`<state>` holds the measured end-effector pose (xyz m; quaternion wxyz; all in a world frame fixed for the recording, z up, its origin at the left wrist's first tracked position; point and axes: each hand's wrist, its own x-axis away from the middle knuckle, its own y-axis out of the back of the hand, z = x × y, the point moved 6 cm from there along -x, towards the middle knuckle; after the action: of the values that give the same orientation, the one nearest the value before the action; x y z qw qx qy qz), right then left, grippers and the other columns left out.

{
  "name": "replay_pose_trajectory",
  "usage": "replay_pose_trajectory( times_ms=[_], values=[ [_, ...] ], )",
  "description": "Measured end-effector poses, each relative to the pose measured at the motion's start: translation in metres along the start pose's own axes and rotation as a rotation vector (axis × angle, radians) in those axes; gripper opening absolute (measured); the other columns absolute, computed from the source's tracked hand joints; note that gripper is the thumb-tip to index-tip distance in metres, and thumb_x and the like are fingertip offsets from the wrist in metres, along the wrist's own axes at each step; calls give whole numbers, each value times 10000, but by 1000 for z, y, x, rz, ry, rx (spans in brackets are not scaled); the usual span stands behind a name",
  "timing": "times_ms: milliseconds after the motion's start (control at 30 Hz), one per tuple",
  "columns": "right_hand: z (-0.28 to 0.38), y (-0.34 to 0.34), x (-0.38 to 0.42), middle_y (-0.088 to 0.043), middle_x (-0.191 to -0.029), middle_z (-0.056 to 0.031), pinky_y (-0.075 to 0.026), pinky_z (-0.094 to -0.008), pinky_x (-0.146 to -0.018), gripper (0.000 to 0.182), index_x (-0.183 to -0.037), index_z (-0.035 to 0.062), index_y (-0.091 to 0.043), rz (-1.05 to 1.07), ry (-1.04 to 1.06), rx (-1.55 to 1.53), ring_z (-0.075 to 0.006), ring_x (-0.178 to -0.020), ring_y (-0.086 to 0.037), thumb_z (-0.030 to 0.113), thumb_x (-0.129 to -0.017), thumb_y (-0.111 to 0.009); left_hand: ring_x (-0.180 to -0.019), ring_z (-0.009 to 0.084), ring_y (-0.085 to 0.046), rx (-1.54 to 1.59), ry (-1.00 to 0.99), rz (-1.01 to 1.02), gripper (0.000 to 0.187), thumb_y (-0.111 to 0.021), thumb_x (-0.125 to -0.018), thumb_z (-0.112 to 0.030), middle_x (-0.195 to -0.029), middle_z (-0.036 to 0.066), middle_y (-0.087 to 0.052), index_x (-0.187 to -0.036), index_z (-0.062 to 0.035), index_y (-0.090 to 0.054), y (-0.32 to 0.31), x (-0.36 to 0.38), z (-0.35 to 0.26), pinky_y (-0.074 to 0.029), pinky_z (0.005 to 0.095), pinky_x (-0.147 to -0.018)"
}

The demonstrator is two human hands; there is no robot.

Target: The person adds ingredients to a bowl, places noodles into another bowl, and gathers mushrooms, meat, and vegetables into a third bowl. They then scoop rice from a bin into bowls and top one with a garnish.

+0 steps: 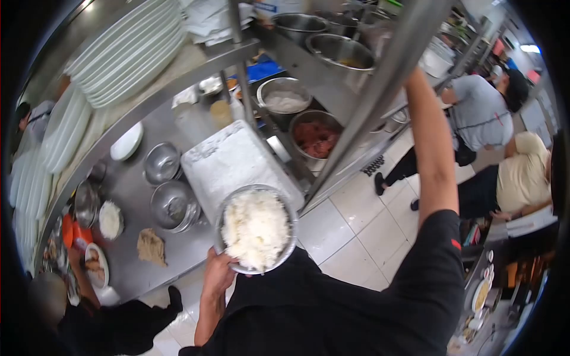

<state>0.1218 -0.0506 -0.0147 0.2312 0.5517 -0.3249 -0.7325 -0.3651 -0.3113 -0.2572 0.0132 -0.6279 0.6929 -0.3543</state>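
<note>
My left hand (217, 272) grips the near rim of a round metal bowl (284, 252) heaped with white rice (255, 228). The bowl is held over the near edge of a steel counter (127, 184), just in front of a white floured tray (228, 159). My right arm, in a black sleeve, reaches up and away to an upper steel shelf post (386, 77). The right hand is hidden behind that post.
Behind the tray sit a bowl of white powder (284, 98) and a bowl of red meat (317, 137). Lidded metal pots (163, 163) and stacked white plates (130, 47) lie to the left. Two people (481, 113) crouch on the tiled floor at right; another person (89, 320) stands at lower left.
</note>
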Motion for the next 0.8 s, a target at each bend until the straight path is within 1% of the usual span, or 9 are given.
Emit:
replay_pose_trajectory(
  times_ms=[133, 267, 467, 600, 667, 700, 733, 767, 800],
  values=[
    [25, 8, -16, -476, -698, 12, -398, -238, -620, 128, -835, 142, -496, -150, 6, -236, -111, -652, -447, 252, -900, -499, -643, 323, -637, -67, 40, 17, 454, -475, -673, 32, -878, 233, -594, -1112, 139, -431, 22, -7, 14, -564, 395, -459],
    [27, 39, -17, -469, -660, 16, -396, -239, -592, 148, -814, 143, -493, -320, 6, -406, -107, -614, -443, 259, -906, -491, -614, 310, -624, -48, 116, 30, 431, -475, -689, 32, -849, 220, -585, -1104, 137, -419, 2, -19, 19, -545, 393, -442],
    [20, 69, 4, -459, -603, 23, -392, -241, -550, 182, -782, 145, -490, -395, -70, -844, -102, -558, -436, 268, -916, -478, -606, 311, -618, -80, 108, 30, 428, -473, -694, 29, -848, 227, -580, -1101, 140, -400, -1, -24, 18, -539, 387, -446],
    [6, 84, 76, -452, -565, 27, -390, -242, -523, 207, -761, 147, -488, -263, -255, -1451, -99, -520, -432, 275, -923, -470, -588, 289, -619, -95, 128, 46, 408, -476, -704, 10, -806, 209, -594, -1084, 150, -433, -5, -27, 16, -539, 364, -461],
    [16, 84, 142, -448, -547, 29, -389, -242, -509, 219, -750, 147, -486, -25, -302, -1776, -97, -501, -429, 278, -926, -466, -580, 269, -620, -133, 166, 82, 394, -472, -711, 0, -794, 197, -605, -1079, 142, -465, -6, -29, 19, -537, 340, -469],
    [29, 81, 179, -447, -537, 30, -388, -242, -502, 226, -745, 148, -486, 197, -272, -1914, -96, -492, -428, 279, -927, -464, -580, 269, -620, -102, 162, 57, 394, -472, -711, 0, -794, 197, -605, -1079, 142, -465, -4, -31, 19, -537, 340, -469],
    [68, 87, 216, -322, -444, 63, -287, -219, -392, 287, -668, 163, -399, -88, -582, -1685, -81, -391, -312, 264, -924, -481, -581, 265, -620, -136, 176, 90, 388, -471, -713, 0, -789, 193, -605, -1078, 134, -470, -6, -32, 19, -535, 337, -468],
    [99, 88, 245, -422, -522, 17, -365, -241, -459, 305, -607, 137, -470, 113, -439, -1786, -105, -454, -413, 195, -903, -514, -582, 261, -620, -180, 193, 126, 383, -470, -715, 0, -784, 189, -606, -1077, 126, -476, -8, -32, 20, -534, 334, -467],
    [119, 89, 274, -509, -688, -47, -417, -304, -585, 134, -769, 74, -546, 142, 52, -968, -175, -638, -497, 156, -875, -533, -580, 253, -616, -179, 189, 127, 378, -469, -723, -2, -783, 184, -605, -1083, 115, -479, -9, -31, 20, -532, 333, -464]
  ],
)
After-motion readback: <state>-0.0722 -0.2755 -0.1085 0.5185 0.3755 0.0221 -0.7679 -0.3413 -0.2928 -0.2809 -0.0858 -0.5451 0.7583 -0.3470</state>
